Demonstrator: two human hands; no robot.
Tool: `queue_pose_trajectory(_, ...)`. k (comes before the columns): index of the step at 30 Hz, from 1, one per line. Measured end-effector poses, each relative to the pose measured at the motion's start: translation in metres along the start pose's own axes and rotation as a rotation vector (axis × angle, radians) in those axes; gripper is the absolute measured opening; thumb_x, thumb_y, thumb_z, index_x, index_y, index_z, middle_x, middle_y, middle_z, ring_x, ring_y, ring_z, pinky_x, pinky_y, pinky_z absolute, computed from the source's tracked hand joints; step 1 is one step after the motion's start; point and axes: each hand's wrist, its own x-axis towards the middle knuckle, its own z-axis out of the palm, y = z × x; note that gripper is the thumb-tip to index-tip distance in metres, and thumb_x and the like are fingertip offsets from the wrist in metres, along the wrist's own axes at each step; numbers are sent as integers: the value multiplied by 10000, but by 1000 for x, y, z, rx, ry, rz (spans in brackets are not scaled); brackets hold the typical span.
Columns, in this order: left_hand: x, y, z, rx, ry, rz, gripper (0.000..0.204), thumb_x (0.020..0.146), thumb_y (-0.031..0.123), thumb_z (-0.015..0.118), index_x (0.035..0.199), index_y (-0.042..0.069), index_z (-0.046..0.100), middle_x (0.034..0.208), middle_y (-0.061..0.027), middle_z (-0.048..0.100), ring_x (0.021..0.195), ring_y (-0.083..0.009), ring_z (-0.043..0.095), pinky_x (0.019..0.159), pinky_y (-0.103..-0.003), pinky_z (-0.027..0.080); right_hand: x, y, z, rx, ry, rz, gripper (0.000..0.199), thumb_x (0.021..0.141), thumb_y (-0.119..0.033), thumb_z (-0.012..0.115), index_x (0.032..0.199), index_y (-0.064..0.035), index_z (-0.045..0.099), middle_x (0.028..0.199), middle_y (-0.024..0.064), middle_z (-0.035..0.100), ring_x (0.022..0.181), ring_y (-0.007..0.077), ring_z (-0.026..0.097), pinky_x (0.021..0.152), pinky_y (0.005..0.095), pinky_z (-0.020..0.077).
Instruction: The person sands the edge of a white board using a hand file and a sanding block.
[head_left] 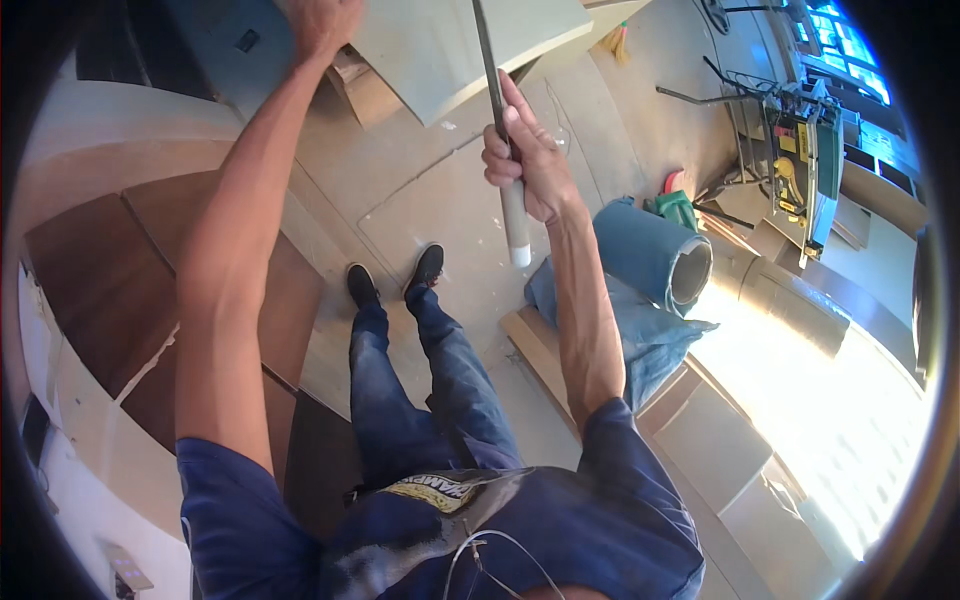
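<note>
The upper edge cuts off the left hand (325,18) at the rim of a pale surface (430,45), so I cannot tell whether its fingers are spread or gripping. The far end of the long rod (515,222) is also out of frame; its near, white-tipped end angles down over the floor (400,215). The right hand (538,165) wraps its fingers around the rod, index finger extended along it. Glare washes out the lower right. Beyond the right forearm lies one blue roll (635,245), with crumpled blue sheeting (640,350) below it, partly covered by that arm. Dark brown panels (90,255) lie at left, partly behind the left forearm. Two dark shoes (427,268) stand between.
</note>
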Motion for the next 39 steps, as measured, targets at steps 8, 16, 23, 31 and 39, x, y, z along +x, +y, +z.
queue_pose_trajectory(8, -1, -7, -13, -2, 41, 10, 380, 1040, 210, 632, 1400, 89, 638, 1613, -127, 472, 1544, -350, 349, 1284, -500, 254, -22, 28, -21, 87, -41, 6, 582, 1141, -372, 467, 1677, -273, 263, 767, -24, 451, 564, 51, 361, 518, 218, 345)
queue_pose_trajectory(16, 3, -16, -8, 6, 39, -10, 387, 1049, 231, 621, 1408, 88, 634, 1623, -126, 459, 1548, -339, 343, 1295, -491, 236, -50, 70, -3, -1100, 498, -406, 487, 1091, -139, 571, 1568, -225, 520, 827, 102, 619, 629, 205, 562, 612, 356, 487)
queue_pose_trajectory(23, 1, -8, 0, 37, 62, 5, 398, 1055, 240, 610, 1426, 95, 619, 1629, -129, 451, 1548, -342, 340, 1301, -498, 221, -36, 82, -1, -1468, 522, -463, 518, 1043, -102, 614, 1522, -292, 568, 883, 168, 674, 680, 352, 634, 655, 489, 516)
queue_pose_trajectory(31, -3, -1, 1, -28, -41, -49, 386, 1082, 244, 560, 1442, 117, 610, 1652, -122, 420, 1574, -322, 295, 1321, -514, 156, 5, 66, 8, -1445, 577, -574, 485, 1031, -95, 608, 1487, -262, 606, 824, 185, 680, 722, 388, 667, 655, 490, 536)
queue_pose_trajectory(39, 2, -1, -14, 80, -28, -43, 419, 1090, 258, 554, 1481, 110, 575, 1658, -112, 414, 1579, -312, 287, 1325, -527, 133, 42, 33, 5, -1304, 633, -640, 408, 1052, -105, 548, 1438, -200, 641, 924, 233, 697, 806, 429, 680, 701, 488, 524)
